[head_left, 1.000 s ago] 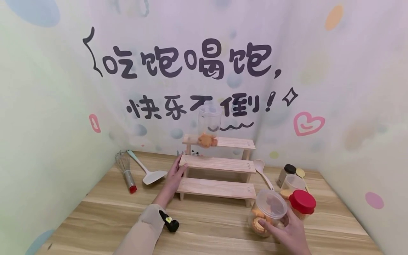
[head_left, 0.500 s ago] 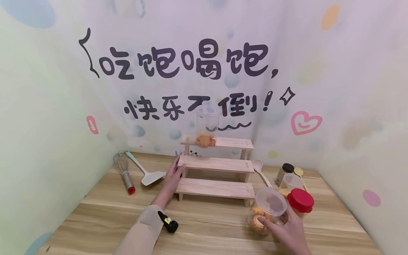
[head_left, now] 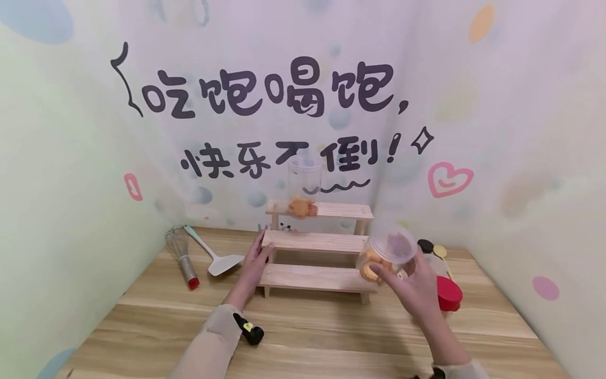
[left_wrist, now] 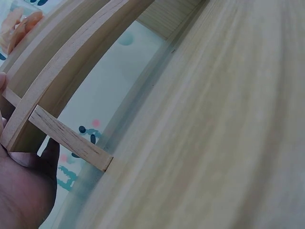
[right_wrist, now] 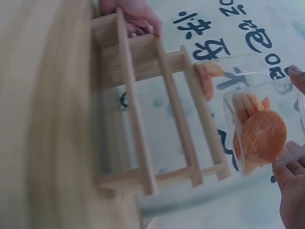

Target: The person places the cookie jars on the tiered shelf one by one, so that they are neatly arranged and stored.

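My right hand (head_left: 418,287) grips a clear lidded jar of cookies (head_left: 385,252) in the air, in front of the right end of a three-tier wooden display stand (head_left: 317,276). The right wrist view shows round cookies (right_wrist: 263,136) low in that jar, with fingers and thumb around its side. My left hand (head_left: 255,266) holds the stand's left end at the middle tier, thumb on the board; its other fingers are partly hidden behind. A second clear jar (head_left: 304,184) with a few cookies stands on the top tier, towards the left.
A whisk (head_left: 182,258) and a white spatula (head_left: 220,260) lie left of the stand. At the right are a red-lidded jar (head_left: 448,293), a black-lidded jar (head_left: 425,246) and a yellow spoon (head_left: 441,251), partly behind my right hand. A printed wall cloth rises behind.
My right hand has lifted the cookie jar off the table area, up and forward towards the stand's right end. The left hand keeps its hold. The head view has shifted slightly.
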A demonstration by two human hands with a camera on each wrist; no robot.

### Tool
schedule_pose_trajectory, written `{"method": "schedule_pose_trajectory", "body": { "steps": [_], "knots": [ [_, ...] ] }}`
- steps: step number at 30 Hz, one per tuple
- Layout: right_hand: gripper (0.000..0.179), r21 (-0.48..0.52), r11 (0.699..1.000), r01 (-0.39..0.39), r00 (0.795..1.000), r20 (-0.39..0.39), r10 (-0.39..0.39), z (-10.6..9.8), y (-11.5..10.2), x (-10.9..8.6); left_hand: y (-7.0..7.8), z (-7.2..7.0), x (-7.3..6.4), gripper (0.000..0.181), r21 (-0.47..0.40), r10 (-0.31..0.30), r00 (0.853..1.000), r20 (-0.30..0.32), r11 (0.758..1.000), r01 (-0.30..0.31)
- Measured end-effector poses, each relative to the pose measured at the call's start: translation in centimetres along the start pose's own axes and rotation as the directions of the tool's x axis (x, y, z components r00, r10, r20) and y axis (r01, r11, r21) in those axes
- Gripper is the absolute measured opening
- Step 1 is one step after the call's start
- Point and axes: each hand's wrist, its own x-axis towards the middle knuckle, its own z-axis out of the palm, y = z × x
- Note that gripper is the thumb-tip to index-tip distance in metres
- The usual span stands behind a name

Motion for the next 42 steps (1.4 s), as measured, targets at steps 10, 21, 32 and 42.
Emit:
{"method": "schedule_pose_trajectory", "body": {
  "steps": [10, 21, 32, 42],
  "knots": [
    [0.082, 0.017, 0.997, -0.080, 0.996, -0.039, 0.081, 2.5, -1.0, 6.9, 0.1, 0.0, 0.0, 0.071, -0.001, 0.018, 1.000, 0.000, 1.000, -0.018],
    [0.088, 0.036, 0.994, -0.101, 0.994, -0.032, 0.103, 5.1, 0.0, 11.0, -0.1, 0.2, 0.2, 0.071, 0.004, 0.008, 1.000, -0.002, 1.000, -0.008],
    [0.084, 0.049, 0.996, -0.071, 0.997, 0.018, 0.070, 7.6, 2.1, 12.4, 0.2, 0.0, 0.1, 0.068, -0.011, -0.032, 0.999, 0.014, 0.999, 0.032],
    [0.069, 0.045, 0.998, -0.051, 0.998, 0.041, 0.049, 8.4, 2.6, 12.8, 3.4, 0.3, -1.7, 0.065, 0.009, -0.028, 0.999, 0.029, 1.000, 0.028]
  ]
}}
